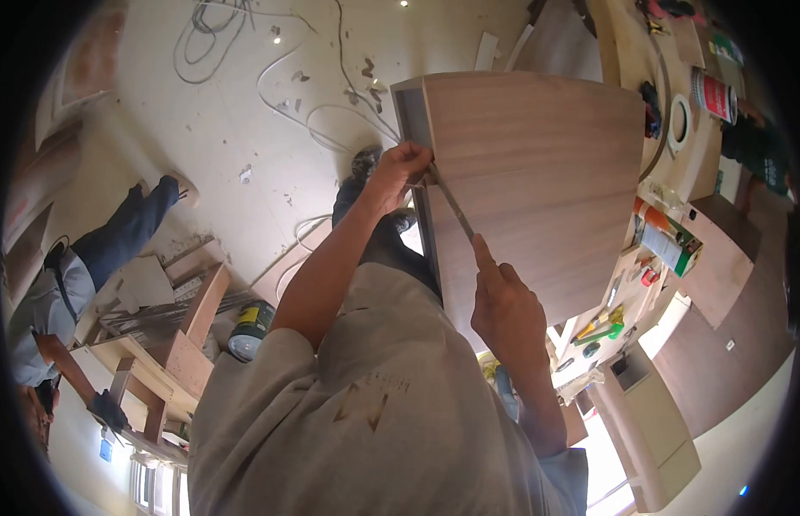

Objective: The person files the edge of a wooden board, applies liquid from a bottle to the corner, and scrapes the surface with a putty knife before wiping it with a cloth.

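Observation:
A wood-veneered cabinet panel (pixel 537 172) lies in front of me, with a raised edge along its left side. My right hand (pixel 510 314) is closed round the near end of a file (pixel 453 205), a long, narrow metal tool, with the index finger stretched along it. The file slants over the veneer to the panel's left edge. There, my left hand (pixel 400 176) is closed, its fingers pinched at the file's far end and against the edge. The fingertips partly hide that end.
Cables (pixel 266 86) and scraps lie on the floor at upper left. A paint can (pixel 251 330) stands near wooden frames (pixel 198 314) at left. Beyond them another person (pixel 60 292) works. At right, a bench holds a red-and-white can (pixel 714 96), a tape roll (pixel 679 123) and tools.

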Available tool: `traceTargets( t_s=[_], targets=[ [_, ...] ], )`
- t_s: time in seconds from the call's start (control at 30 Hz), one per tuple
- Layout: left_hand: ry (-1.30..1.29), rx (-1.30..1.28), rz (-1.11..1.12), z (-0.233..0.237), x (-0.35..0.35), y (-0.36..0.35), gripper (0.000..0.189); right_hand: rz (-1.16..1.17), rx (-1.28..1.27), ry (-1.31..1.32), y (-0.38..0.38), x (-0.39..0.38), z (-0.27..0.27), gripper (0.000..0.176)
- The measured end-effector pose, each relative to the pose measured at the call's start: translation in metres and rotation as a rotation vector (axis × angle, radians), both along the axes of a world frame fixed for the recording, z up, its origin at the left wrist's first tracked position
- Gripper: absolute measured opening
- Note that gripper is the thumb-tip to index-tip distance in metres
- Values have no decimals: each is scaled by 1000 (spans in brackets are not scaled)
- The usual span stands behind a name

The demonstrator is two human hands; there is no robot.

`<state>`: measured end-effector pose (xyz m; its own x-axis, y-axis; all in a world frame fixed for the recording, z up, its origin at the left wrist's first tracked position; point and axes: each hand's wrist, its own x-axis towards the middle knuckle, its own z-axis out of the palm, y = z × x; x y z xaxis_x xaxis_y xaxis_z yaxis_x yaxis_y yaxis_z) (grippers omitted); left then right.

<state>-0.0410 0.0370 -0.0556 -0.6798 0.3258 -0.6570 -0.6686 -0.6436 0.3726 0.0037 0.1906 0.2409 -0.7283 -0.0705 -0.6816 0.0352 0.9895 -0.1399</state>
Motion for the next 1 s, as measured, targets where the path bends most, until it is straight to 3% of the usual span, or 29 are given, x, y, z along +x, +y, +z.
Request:
traceTargets(
  t_s=[0.3, 0.43, 0.5, 0.57, 0.67, 0.77, 1.0],
  targets=[
    [-32, 67, 79, -11, 5, 9, 13, -21, -17, 36, 2, 12, -27, 64],
    [-20, -80, 45, -75, 8, 4, 18, 44, -42, 105, -6, 10, -92, 61],
    [-27, -21, 46, -81, 8, 5, 19, 55, -43, 125, -6, 6, -95, 58],
    [-23, 18, 34, -89, 15, -2, 21, 52, -75, 121, -2, 5, -90, 55],
    [-22, -39, 109, -56, 16, -6, 21, 39, -121, 112, -7, -6, -59, 51],
    [17, 8, 153, -28, 11, -11, 19, 52, -98, 133, -6, -13, -38, 47],
    [12, -11, 156, -14, 10, 16, 23, 101, 17, 147, -11, -21, -1, 43]
  ],
)
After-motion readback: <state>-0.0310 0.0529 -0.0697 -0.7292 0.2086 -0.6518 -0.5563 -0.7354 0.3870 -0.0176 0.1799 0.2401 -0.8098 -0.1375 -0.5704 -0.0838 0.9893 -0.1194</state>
